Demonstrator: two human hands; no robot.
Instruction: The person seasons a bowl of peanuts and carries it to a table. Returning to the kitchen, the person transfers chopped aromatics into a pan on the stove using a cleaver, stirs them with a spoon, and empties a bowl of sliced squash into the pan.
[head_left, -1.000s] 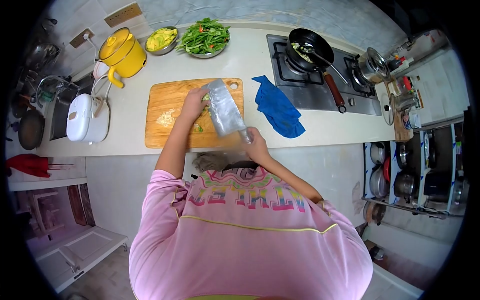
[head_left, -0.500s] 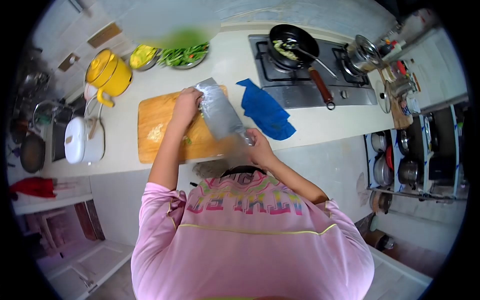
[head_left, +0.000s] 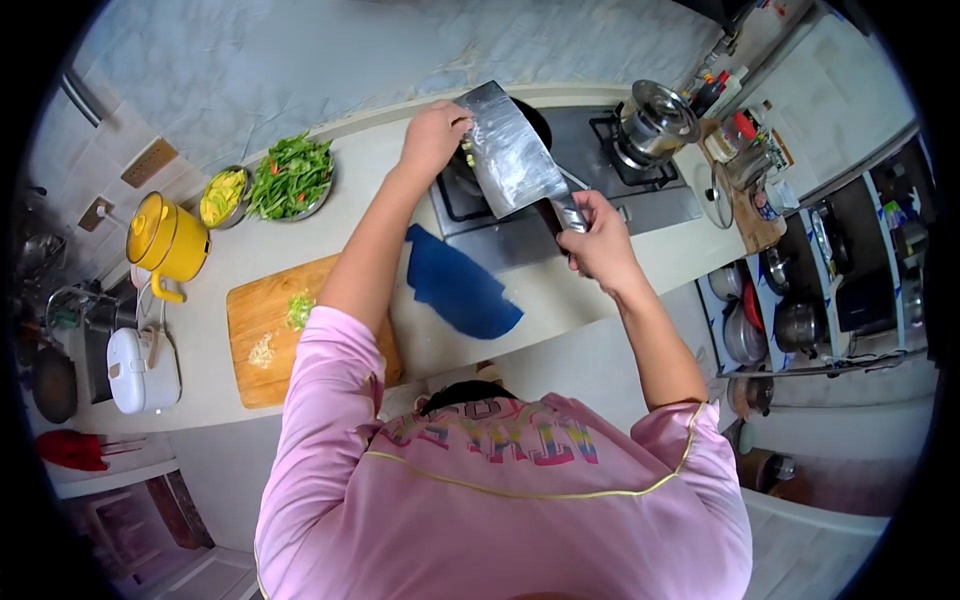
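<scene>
Above the stove, my right hand (head_left: 602,238) is closed round the handle of a cleaver (head_left: 512,150), its broad blade slanting up to the left. My left hand (head_left: 435,138) has its fingers bent together against the blade's left edge. Small chopped green and pale bits (head_left: 468,150) cling beside those fingertips. Behind the blade sits a black frying pan (head_left: 537,122), mostly hidden; its contents cannot be made out. On the wooden cutting board (head_left: 262,300) at lower left lie a pile of chopped greens (head_left: 299,310) and a pale minced heap (head_left: 262,350).
A blue cloth (head_left: 460,285) lies on the counter between board and stove (head_left: 590,145). A lidded steel pot (head_left: 655,122) stands on the right burner. Leafy greens (head_left: 290,178), a bowl of yellow slices (head_left: 224,197), a yellow cooker (head_left: 168,238) and a white appliance (head_left: 142,370) are at left.
Both hands and the cleaver have moved from over the cutting board up and right to the frying pan on the stove. The view has shifted; a green pile on the board is now uncovered.
</scene>
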